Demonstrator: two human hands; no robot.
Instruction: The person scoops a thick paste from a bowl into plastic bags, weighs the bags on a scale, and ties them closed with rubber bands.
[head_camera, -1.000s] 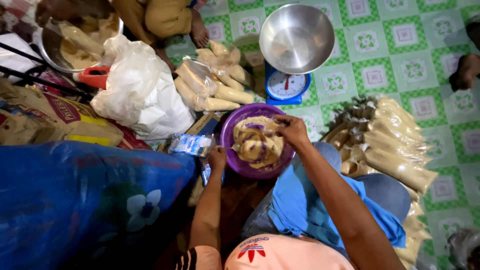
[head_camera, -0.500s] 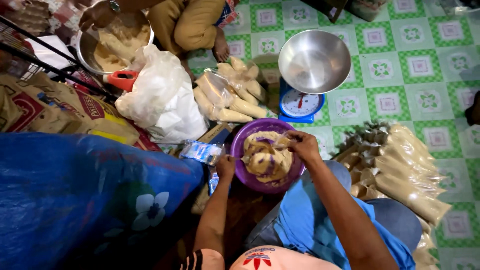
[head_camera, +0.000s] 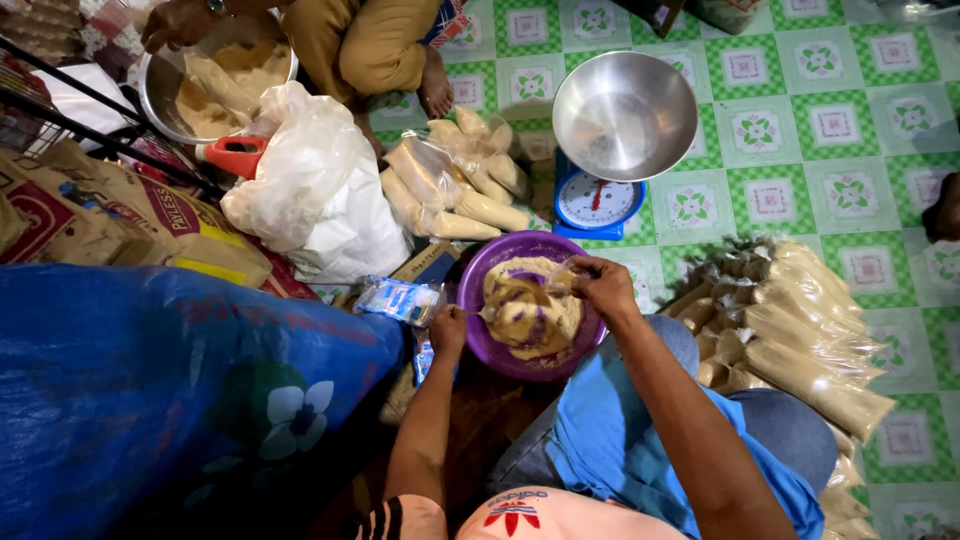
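A round purple plastic bowl (head_camera: 478, 330) sits on the floor just ahead of the person's knees, heaped with tan, crumbly dough-like mix (head_camera: 540, 320). Both hands meet over it, one at each side. The right hand (head_camera: 600, 288) reaches in from the bowl's far right rim, fingers pinched shut on the mouth of a small clear plastic bag (head_camera: 545, 290) whose length runs leftward across the heap. The left hand (head_camera: 448, 328) rests at the near left rim, closed round a thin handle, seemingly a spoon (head_camera: 490, 313), pointing right toward the bag's opening. The bag lies between the hands, nearer the right.
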